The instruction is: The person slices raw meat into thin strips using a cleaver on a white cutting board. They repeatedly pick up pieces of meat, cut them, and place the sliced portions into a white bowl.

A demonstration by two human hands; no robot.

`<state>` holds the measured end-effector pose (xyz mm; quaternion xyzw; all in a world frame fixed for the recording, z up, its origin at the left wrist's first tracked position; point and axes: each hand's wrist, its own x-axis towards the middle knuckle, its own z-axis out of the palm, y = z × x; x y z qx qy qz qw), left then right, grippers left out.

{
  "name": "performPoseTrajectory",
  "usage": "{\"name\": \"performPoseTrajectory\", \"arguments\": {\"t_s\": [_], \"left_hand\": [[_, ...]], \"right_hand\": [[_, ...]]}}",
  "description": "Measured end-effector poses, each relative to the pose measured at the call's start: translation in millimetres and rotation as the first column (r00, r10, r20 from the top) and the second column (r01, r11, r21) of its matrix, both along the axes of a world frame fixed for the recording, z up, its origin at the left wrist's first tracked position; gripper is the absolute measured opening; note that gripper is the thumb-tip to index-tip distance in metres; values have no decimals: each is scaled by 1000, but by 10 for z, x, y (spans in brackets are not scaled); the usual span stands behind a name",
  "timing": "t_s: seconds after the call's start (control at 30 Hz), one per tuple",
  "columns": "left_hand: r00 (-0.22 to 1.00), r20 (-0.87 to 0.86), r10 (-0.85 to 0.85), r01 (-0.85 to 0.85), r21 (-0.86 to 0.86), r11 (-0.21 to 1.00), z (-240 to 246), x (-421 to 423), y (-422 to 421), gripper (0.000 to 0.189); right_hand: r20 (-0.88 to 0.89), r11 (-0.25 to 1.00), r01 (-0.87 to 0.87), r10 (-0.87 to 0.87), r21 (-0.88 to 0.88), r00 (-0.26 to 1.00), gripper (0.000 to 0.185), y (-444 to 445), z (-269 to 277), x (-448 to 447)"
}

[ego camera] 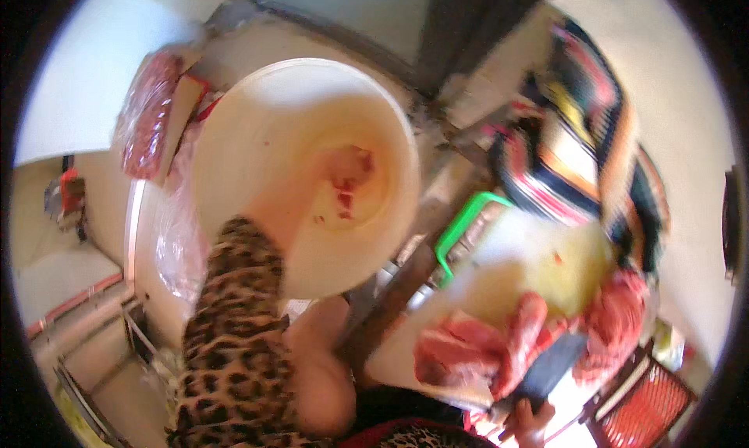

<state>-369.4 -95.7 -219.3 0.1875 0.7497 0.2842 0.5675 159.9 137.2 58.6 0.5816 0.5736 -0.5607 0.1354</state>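
Note:
My left arm, in a leopard-print sleeve, reaches into a large white bucket (251,108). My left hand (345,166) is a blur near its bottom, beside small red bits (344,199); its grip is unclear. At the lower right, my right hand (531,419) grips a broad dark-bladed cleaver (553,363). The blade lies between pieces of raw red meat (453,351) and a larger rolled piece (617,307), on a pale board (398,354). Bare skin shows between the sleeve and the bucket's lower edge; which body part it is remains unclear.
Plastic-wrapped red meat (149,117) lies left of the bucket, with clear plastic film (178,249) below it. A green-rimmed container (468,214) sits right of the bucket. Striped fabric (576,120) is at the upper right, and a red slatted object (646,404) at the lower right.

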Motion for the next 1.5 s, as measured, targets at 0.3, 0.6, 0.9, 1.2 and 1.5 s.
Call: {"name": "performPoseTrajectory", "arguments": {"t_s": [0.3,0.6,0.9,1.2,1.5], "left_hand": [[1000,28,-13,2,363,932,3203,378,192,39],[456,-849,-265,533,23,846,3474,2046,1361,60],[405,-910,-90,378,76,923,3011,2622,367,34],[931,333,150,-273,363,891,3191,2782,-54,35],[781,621,74,-446,470,762,3290,3208,129,51]], "right_hand": [[-40,991,-94,98,97,994,29,-15,10,-96],[-395,991,99,-57,87,917,26,-141,-26,178],[-476,990,108,-51,94,878,22,-278,128,666],[-486,991,101,-44,92,873,22,-347,207,847],[-498,984,150,-83,97,863,24,-325,297,1032]]}}
